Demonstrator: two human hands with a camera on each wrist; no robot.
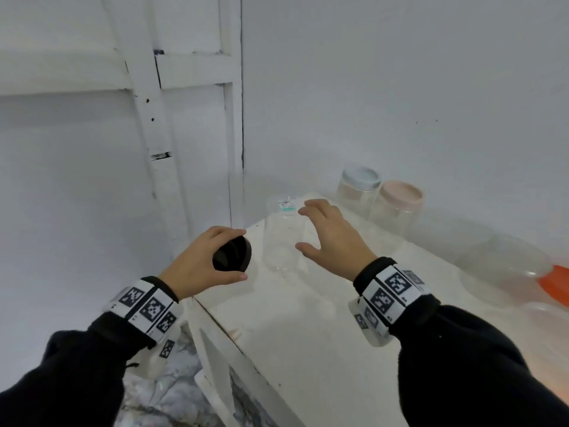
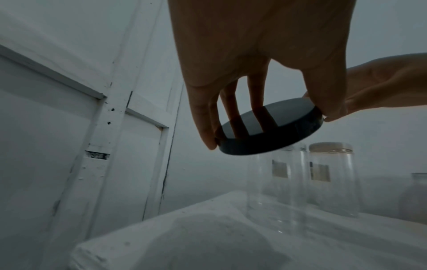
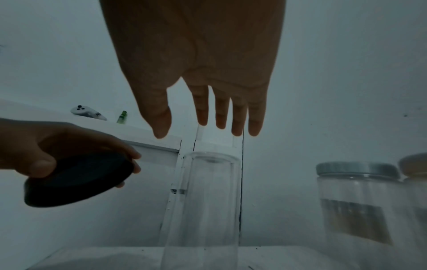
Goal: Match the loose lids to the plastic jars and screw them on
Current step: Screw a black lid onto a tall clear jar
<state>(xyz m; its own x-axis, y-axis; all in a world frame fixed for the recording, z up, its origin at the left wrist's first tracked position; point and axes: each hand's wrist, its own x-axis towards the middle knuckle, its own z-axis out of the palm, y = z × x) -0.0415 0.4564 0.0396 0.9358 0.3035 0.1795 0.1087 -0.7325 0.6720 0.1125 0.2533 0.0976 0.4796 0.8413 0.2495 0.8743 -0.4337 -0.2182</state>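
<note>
My left hand (image 1: 212, 260) grips a round black lid (image 1: 232, 254) by its rim, held in the air off the table's left corner; the black lid (image 2: 270, 131) is tilted. A tall clear plastic jar (image 1: 284, 238) stands on the white table (image 1: 308, 318), its barcode-stickered end up. My right hand (image 1: 326, 232) hovers beside the jar's right, fingers spread, not touching it. In the right wrist view the clear jar (image 3: 208, 201) stands below my fingers (image 3: 203, 113), and the black lid (image 3: 76, 182) is at the left.
Against the back wall stand a jar with a pale blue lid (image 1: 361, 177) and one with a pink lid (image 1: 401, 195). A jar with an orange lid (image 1: 555, 286) lies at the right edge. A white door (image 1: 184, 118) is behind the left corner.
</note>
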